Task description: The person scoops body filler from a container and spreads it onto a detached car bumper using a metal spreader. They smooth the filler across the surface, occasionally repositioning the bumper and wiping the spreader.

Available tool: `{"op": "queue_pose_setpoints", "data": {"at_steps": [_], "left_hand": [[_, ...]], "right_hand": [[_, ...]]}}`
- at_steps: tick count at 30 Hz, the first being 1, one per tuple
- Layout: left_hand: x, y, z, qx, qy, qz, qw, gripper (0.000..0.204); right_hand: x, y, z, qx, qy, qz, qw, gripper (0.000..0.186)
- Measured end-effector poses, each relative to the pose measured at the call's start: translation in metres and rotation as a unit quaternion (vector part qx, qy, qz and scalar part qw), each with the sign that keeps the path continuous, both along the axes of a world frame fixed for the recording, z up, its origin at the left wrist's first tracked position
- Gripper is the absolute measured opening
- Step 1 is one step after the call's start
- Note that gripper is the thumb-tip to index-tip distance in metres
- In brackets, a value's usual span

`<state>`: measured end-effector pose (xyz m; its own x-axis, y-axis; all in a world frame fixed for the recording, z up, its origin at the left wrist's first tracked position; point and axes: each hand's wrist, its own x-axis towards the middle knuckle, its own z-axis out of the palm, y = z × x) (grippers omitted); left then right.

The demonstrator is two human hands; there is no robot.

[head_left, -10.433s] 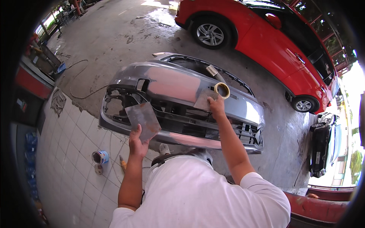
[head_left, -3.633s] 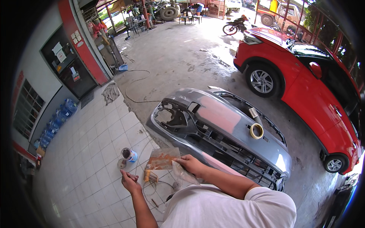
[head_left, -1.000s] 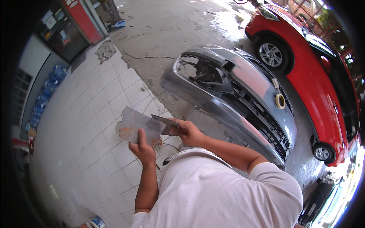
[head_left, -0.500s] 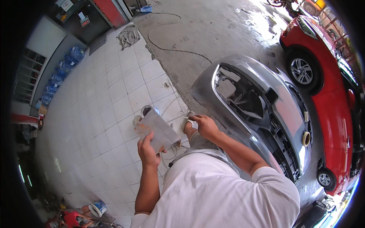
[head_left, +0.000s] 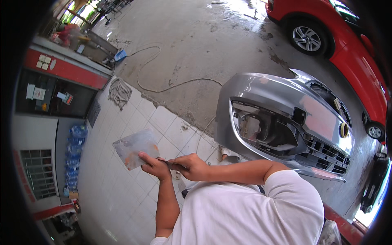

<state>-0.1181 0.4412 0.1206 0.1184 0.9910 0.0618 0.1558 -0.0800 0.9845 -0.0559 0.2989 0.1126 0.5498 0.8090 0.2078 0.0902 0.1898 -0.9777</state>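
A flat grey mixing board (head_left: 134,148) with orange smears is in my left hand (head_left: 157,168), the thumb on its upper face and the other fingers largely hidden beneath. My right hand (head_left: 195,166) has come up close beside the left. Its fingers are closed on a thin, dark, flat scraper (head_left: 173,165), whose far end reaches the board's near edge by my left hand. Whether the scraper touches the board I cannot tell. To the right of my hands lies a grey car bumper (head_left: 255,87) with pinkish sanded patches.
A roll of tape (head_left: 344,130) sits on the bumper. Beyond it a red car (head_left: 343,45) is parked. A hose (head_left: 175,86) snakes over the concrete, and a grey rag (head_left: 119,93) lies on the white tiles. Blue water bottles (head_left: 75,155) stand along the left wall.
My right hand has moved left from beside the bumper to my left hand. The board has shifted left and away from my body. The whole view has turned.
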Motion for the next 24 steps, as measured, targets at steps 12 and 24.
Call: {"op": "queue_pose_setpoints", "data": {"at_steps": [12,24], "left_hand": [[0.097,0.194,-0.150,0.046,0.307,-0.262,0.914,0.063],[0.295,0.260,-0.152,-0.408,0.322,-0.625,0.583,0.036]], "right_hand": [[0.157,0.045,0.036,0.051,0.126,-0.557,0.819,0.018],[0.047,0.222,-0.047,-0.131,0.206,-0.805,0.540,0.046]]}}
